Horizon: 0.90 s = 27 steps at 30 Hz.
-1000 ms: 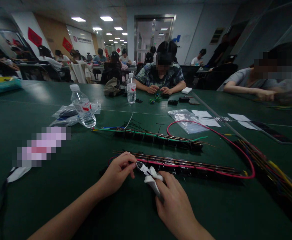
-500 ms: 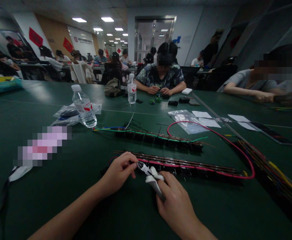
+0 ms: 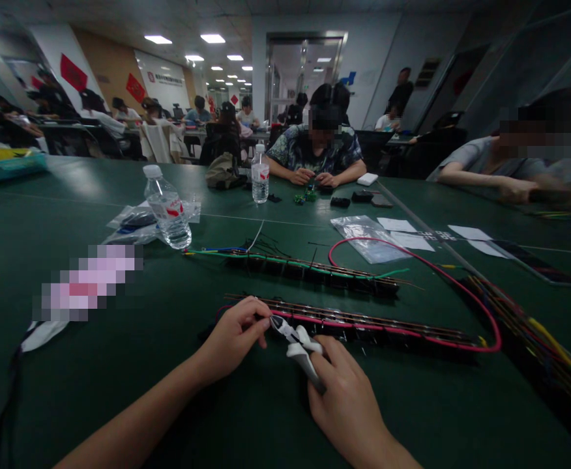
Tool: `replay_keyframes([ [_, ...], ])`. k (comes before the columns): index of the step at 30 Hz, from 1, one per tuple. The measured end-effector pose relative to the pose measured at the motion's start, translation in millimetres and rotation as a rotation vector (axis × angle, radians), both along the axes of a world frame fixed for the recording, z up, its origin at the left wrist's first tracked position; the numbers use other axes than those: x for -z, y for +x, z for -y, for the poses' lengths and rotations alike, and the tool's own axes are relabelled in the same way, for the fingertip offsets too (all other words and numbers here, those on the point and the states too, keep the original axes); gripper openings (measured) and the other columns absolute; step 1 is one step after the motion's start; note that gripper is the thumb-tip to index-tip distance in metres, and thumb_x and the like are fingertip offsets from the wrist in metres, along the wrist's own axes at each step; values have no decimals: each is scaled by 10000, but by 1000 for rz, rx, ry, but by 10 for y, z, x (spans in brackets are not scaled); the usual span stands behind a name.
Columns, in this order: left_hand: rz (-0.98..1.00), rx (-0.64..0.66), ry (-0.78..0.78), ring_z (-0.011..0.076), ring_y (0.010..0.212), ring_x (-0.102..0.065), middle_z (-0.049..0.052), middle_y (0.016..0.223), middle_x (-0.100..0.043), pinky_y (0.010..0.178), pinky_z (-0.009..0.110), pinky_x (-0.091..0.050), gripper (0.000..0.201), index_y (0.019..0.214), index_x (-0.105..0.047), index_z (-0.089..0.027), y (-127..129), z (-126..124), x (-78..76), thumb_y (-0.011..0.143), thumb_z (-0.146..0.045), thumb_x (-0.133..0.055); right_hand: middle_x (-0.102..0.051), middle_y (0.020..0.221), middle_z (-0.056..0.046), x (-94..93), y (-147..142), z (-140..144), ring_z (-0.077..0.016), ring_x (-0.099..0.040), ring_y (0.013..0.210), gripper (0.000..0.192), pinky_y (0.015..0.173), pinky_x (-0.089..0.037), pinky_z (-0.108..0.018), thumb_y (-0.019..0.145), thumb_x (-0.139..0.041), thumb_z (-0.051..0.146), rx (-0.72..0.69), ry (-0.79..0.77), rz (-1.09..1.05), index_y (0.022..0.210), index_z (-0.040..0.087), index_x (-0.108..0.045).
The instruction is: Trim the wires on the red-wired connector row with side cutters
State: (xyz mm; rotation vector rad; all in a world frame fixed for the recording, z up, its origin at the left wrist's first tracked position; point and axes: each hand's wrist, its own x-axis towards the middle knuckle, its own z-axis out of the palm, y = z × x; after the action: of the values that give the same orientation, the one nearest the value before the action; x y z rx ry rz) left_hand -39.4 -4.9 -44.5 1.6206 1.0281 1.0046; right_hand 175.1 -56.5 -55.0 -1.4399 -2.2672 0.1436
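My right hand (image 3: 347,391) is wrapped around the pale handles of a pair of cutting pliers (image 3: 299,344). The jaws point up and left and meet the fingertips of my left hand (image 3: 239,332). Thumb and forefinger of that hand are pinched together at the jaw tips; whatever lies between them is too small to make out. Just behind both hands lies a long dark strip (image 3: 378,327) with copper-coloured wires and a thick red cable (image 3: 491,312) along it. Beyond it, a second strip (image 3: 309,268) carries a green wire (image 3: 290,262).
Two water bottles (image 3: 168,207) (image 3: 261,174) stand on the green table (image 3: 133,391). A clear plastic bag (image 3: 364,240) and white papers (image 3: 410,241) lie behind the strips. Bundled coloured wires (image 3: 534,339) run along the right. A person (image 3: 315,153) sits opposite, another at right.
The whole view has shifted slightly, moving things a little to the right. Both hands and the pliers keep nearly the same pose.
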Motion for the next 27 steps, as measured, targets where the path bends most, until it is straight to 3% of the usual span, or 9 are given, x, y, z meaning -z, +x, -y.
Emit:
replay_keyframes([
  [8, -6, -6, 14, 86, 609, -599, 24, 955, -534, 599, 256, -480, 103, 871, -592, -158, -2, -11, 20, 914, -223, -526, -568, 1140, -121, 5, -2, 29, -263, -541, 956, 400, 789, -487, -417, 720, -460, -4, -5, 0, -12, 1045, 188, -595],
  [27, -14, -3, -12, 88, 639, -592, 15, 949, -525, 624, 258, -463, 117, 839, -555, -157, -6, 26, -45, 923, -221, -504, -553, 1163, -123, 28, 6, 26, -264, -526, 977, 428, 810, -478, -413, 717, -467, 0, -1, 3, -4, 1081, 187, -595],
])
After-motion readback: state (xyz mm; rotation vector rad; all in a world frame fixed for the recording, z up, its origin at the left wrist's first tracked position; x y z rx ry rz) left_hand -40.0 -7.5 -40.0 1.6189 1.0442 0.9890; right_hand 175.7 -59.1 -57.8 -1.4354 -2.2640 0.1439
